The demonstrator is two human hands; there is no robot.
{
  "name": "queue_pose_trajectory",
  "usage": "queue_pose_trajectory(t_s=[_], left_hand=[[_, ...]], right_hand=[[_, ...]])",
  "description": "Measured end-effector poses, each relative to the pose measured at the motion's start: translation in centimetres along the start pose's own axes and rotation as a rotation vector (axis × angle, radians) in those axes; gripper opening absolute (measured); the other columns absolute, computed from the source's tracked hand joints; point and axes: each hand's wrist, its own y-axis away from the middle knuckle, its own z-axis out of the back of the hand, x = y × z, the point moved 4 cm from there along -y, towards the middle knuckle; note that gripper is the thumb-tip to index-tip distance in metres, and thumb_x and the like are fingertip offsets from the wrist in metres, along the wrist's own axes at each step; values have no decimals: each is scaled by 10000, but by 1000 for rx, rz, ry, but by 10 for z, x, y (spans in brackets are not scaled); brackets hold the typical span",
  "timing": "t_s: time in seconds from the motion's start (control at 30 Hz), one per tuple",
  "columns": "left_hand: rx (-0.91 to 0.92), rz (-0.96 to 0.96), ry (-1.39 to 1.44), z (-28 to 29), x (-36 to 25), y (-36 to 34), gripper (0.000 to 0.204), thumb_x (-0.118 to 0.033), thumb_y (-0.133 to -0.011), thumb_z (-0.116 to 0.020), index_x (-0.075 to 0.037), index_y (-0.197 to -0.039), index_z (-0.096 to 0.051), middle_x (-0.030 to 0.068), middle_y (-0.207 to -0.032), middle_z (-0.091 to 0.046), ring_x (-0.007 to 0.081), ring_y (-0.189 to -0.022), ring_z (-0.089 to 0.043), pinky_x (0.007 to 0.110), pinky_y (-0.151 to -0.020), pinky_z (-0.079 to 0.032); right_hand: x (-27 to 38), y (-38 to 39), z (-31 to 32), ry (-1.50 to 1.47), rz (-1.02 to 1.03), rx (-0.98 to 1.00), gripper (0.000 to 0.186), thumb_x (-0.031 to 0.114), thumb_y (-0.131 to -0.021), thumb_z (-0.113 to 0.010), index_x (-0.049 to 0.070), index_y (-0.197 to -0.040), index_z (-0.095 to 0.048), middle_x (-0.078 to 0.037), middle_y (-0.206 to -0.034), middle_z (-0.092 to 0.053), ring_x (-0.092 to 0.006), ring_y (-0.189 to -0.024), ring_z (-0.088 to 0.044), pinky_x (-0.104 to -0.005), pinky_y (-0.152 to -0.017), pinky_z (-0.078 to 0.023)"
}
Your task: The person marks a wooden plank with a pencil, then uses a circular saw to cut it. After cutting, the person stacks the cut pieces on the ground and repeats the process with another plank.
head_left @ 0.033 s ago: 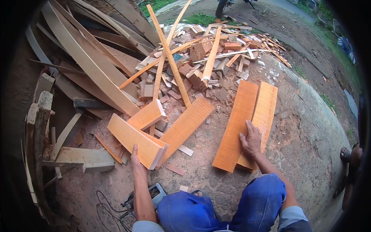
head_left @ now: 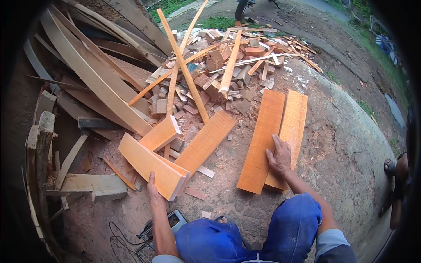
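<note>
My left hand (head_left: 156,190) grips the near end of a thick, pale orange wooden piece (head_left: 149,162), with another piece right behind it. A shorter block (head_left: 160,133) and a longer flat board (head_left: 208,138) lie beside these. On the right, two long boards lie side by side, a darker orange one (head_left: 258,144) and a lighter one (head_left: 294,122). My right hand (head_left: 279,154) lies over them near their middle, fingers apart. Only part of the left hand's fingers shows; the rest are behind the wood.
Offcuts and thin strips (head_left: 226,59) form a heap beyond the boards. Curved planks (head_left: 83,74) and rough timbers (head_left: 44,149) stand at left. A power tool (head_left: 173,225) with a cord is by my left leg. Another person's sandalled foot (head_left: 389,167) is at right. A wheel (head_left: 241,8) stands behind.
My left hand and the wood in it have moved slightly toward me and down. The whole view has shifted a little. My right hand stays on the boards.
</note>
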Motion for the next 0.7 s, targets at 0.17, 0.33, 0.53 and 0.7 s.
queue_pose_trajectory(t_s=[0.17, 0.33, 0.53, 0.7], left_hand=[[-62, -53, -131, 3, 59, 88, 690, -138, -913, -703, 34, -1492, -369, 198, -1308, -598, 341, -1137, -645, 465, -988, -552], [96, -63, -255, -55, 93, 153, 715, -112, -861, -743, 16, -1470, -390, 193, -1291, -607, 309, -1120, -649, 435, -958, -558], [398, 163, -286, -129, 119, 162, 698, -78, -856, -759, 2, -1454, -406, 171, -1256, -638, 279, -1106, -661, 399, -951, -560], [734, 153, -477, -194, 140, 142, 696, -155, -879, -773, 3, -1453, -414, 170, -1290, -627, 250, -1152, -646, 396, -985, -546]], right_hand=[[-6, 4, 0, -88, 41, -65, 735, 330, -905, -705, 103, -1537, -406, -177, -1504, -502, -336, -1379, -489, -535, -1204, -284], [-7, -3, 6, -196, 91, -117, 723, 355, -923, -695, 72, -1524, -412, -220, -1480, -507, -394, -1346, -505, -521, -1163, -363], [70, 64, 0, -785, -96, 285, 811, 394, -979, -666, 58, -1603, -270, -270, -1529, -428, -391, -1381, -476, -466, -1157, -393], [93, 73, 17, -1338, -363, 307, 993, 381, -961, -698, 55, -1643, -52, -252, -1596, -338, -323, -1464, -377, -437, -1177, -371]])
